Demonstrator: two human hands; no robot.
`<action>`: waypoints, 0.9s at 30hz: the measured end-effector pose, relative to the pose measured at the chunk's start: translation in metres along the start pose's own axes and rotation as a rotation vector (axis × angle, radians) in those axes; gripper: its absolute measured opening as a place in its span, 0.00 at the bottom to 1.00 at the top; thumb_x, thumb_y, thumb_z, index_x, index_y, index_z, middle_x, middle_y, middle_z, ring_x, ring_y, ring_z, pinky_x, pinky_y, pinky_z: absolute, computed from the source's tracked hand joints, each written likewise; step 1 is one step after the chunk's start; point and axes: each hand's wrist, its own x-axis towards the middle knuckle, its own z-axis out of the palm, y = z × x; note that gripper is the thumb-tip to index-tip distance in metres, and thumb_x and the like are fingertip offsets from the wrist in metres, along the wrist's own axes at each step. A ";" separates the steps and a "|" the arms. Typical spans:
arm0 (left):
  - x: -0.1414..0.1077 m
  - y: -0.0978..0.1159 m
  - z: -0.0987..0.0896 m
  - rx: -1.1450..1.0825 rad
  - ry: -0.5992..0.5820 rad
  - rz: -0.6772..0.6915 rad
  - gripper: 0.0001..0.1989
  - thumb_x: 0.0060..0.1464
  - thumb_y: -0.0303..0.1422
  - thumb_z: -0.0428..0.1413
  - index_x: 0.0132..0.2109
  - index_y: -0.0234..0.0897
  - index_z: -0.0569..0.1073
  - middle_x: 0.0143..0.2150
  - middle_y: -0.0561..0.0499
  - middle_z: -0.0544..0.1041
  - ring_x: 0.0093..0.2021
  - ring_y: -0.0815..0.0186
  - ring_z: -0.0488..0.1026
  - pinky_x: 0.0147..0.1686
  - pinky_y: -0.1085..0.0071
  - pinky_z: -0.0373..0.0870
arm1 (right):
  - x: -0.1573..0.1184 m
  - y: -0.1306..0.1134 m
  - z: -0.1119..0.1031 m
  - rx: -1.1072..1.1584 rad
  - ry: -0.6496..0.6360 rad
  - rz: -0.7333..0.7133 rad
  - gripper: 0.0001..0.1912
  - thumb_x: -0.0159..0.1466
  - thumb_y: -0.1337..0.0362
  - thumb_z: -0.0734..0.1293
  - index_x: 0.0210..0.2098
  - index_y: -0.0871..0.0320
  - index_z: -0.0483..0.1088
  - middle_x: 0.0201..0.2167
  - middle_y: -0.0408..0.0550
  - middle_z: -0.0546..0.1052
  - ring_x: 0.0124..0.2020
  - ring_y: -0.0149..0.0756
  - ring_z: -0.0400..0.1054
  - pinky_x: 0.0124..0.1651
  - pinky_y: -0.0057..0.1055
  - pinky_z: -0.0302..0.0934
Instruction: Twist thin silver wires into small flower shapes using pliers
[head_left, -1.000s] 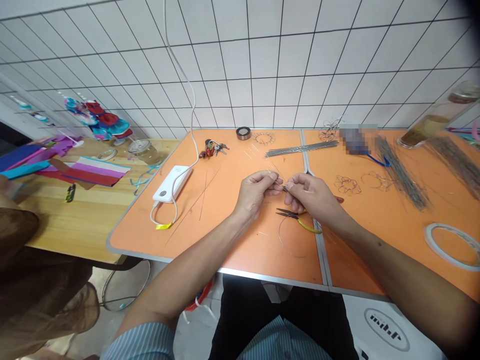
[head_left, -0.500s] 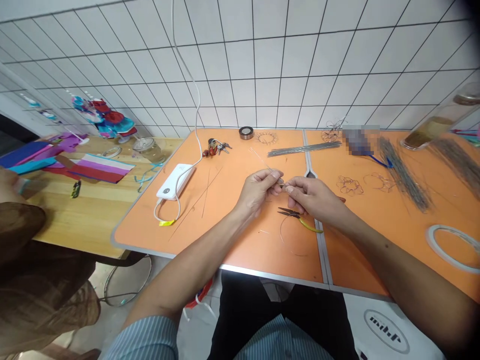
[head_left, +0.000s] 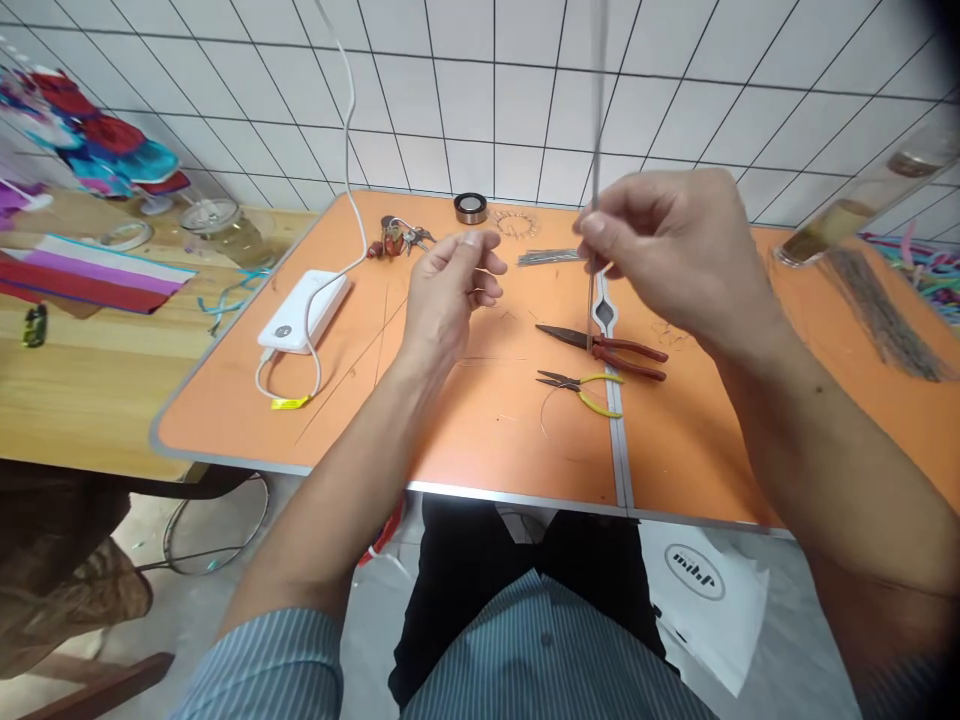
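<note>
My right hand (head_left: pixel 667 250) pinches a long, thin grey length of wire (head_left: pixel 596 110) between thumb and fingertips. The wire stands nearly upright, blurred, running above the hand and down toward the pliers. My left hand (head_left: pixel 450 295) hovers above the table with fingers loosely bent and apart; no object shows in it. Below the right hand lie red-handled long-nose pliers (head_left: pixel 626 357) and, nearer me, smaller yellow-handled pliers (head_left: pixel 577 382). Thin loose wires (head_left: pixel 382 335) rest left of my left hand. Behind, a bundle of straight wires (head_left: pixel 547 257) is partly covered by the right hand.
On the orange table (head_left: pixel 465 440) are a white power bank (head_left: pixel 304 312) with its cable, keys (head_left: pixel 397 237), a tape roll (head_left: pixel 470 208) and a bent wire ring (head_left: pixel 516 223). A jar (head_left: pixel 862 205) and more wires (head_left: pixel 889 315) stand right. A wooden table (head_left: pixel 82 390) adjoins left.
My hands have come apart: the right has risen with a wire held upright, the left has moved left. The red-handled pliers are now uncovered. The view has tilted down and shifted right.
</note>
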 end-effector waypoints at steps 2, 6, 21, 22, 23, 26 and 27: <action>0.005 -0.002 -0.005 -0.008 0.030 -0.062 0.17 0.69 0.50 0.64 0.44 0.41 0.80 0.33 0.52 0.81 0.27 0.71 0.77 0.26 0.76 0.71 | 0.011 0.005 -0.001 -0.004 0.091 -0.016 0.11 0.73 0.56 0.72 0.33 0.50 0.75 0.36 0.49 0.84 0.38 0.44 0.79 0.44 0.43 0.73; 0.009 -0.008 -0.006 -0.085 0.044 -0.210 0.11 0.68 0.43 0.62 0.42 0.39 0.78 0.35 0.52 0.81 0.25 0.73 0.74 0.26 0.78 0.71 | 0.028 0.038 0.007 -0.097 0.157 -0.017 0.16 0.77 0.47 0.67 0.38 0.49 0.76 0.40 0.51 0.86 0.44 0.46 0.79 0.47 0.44 0.74; 0.008 -0.016 -0.002 -0.162 0.019 -0.297 0.10 0.61 0.39 0.66 0.40 0.37 0.79 0.33 0.53 0.80 0.24 0.75 0.72 0.25 0.80 0.69 | 0.026 0.127 0.042 -0.099 0.273 -0.033 0.15 0.77 0.51 0.67 0.39 0.51 0.80 0.35 0.49 0.84 0.39 0.46 0.80 0.49 0.45 0.77; 0.007 -0.016 -0.001 -0.166 0.019 -0.300 0.10 0.61 0.39 0.66 0.40 0.37 0.79 0.32 0.53 0.80 0.24 0.75 0.72 0.24 0.79 0.69 | 0.026 0.129 0.043 -0.093 0.263 -0.038 0.15 0.77 0.52 0.67 0.38 0.51 0.79 0.34 0.49 0.84 0.38 0.45 0.80 0.50 0.46 0.77; 0.007 -0.016 -0.001 -0.170 0.019 -0.305 0.10 0.60 0.39 0.67 0.40 0.37 0.79 0.32 0.53 0.80 0.24 0.75 0.72 0.24 0.79 0.69 | 0.025 0.130 0.044 -0.083 0.252 -0.043 0.14 0.77 0.53 0.67 0.38 0.51 0.79 0.33 0.48 0.83 0.37 0.45 0.80 0.50 0.46 0.77; 0.008 -0.017 0.000 -0.150 0.027 -0.300 0.10 0.60 0.39 0.67 0.39 0.37 0.79 0.31 0.53 0.79 0.24 0.74 0.71 0.24 0.79 0.68 | 0.023 0.130 0.046 -0.068 0.234 -0.042 0.14 0.77 0.54 0.66 0.38 0.52 0.79 0.33 0.48 0.82 0.37 0.45 0.79 0.48 0.45 0.76; 0.007 -0.017 0.000 -0.123 0.032 -0.274 0.10 0.61 0.39 0.67 0.39 0.37 0.79 0.31 0.53 0.79 0.24 0.74 0.71 0.25 0.78 0.68 | 0.023 0.127 0.045 -0.086 0.223 -0.039 0.14 0.77 0.54 0.66 0.40 0.52 0.80 0.34 0.48 0.82 0.38 0.45 0.79 0.48 0.44 0.75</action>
